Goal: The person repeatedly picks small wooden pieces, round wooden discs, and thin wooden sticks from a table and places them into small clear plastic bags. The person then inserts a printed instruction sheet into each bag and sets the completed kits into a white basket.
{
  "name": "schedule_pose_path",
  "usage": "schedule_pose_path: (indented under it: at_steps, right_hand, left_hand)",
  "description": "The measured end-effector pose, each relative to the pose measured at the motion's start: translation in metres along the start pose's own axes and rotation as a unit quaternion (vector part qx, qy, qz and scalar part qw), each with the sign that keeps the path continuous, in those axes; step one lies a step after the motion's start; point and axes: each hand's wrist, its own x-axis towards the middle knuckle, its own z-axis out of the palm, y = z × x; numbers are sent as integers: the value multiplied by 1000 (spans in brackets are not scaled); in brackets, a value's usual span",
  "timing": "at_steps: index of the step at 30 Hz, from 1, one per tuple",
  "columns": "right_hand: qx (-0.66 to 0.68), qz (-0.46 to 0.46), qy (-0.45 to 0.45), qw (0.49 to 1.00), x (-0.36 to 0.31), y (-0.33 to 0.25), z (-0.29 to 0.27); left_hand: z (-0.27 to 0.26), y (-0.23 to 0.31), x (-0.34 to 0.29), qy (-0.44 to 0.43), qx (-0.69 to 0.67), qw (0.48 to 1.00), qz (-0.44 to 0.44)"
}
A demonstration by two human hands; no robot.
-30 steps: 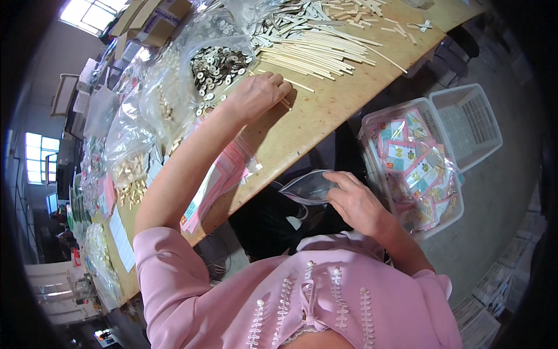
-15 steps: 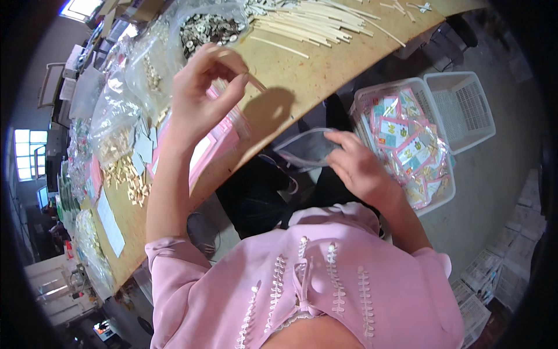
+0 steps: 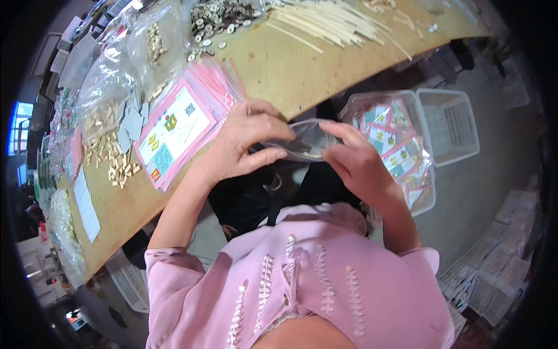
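1. Left hand (image 3: pixel 247 139) has moved from over the desk (image 3: pixel 290 75) to the clear bag (image 3: pixel 314 137); whether its grip holds it, I cannot tell.
2. Right hand (image 3: pixel 360 160): grip pinching the bag's right edge, near the desk.

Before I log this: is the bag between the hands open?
Open: the clear bag gapes, its rim edges apart between the left hand and right hand.
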Motion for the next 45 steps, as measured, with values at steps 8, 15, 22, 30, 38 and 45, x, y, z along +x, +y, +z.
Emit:
schedule_pose_path:
  at_steps: [8,15,22,30,38,45]
  right_hand:
    - [39,22,25,999,42,20,-52]
    - [26,106,130,985,169,99,-69]
    - [-191,146,67,968,337,186,-35]
    - [-265,231,2,936,389,247,-30]
    - [-328,176,-109,922,357,229,-45]
    - [-362,82,-137,918,350,215,-44]
  left_hand:
    - [-9,-20,32,-3,-47,999,18]
    - [18,-42,48,40,-33,994,98]
    - [23,-42,37,42,-44,994,96]
    - [23,-41,29,23,11,996,91]
    - [15,-43,30,26,22,996,79]
    - [23,-51,27,46,32,996,73]
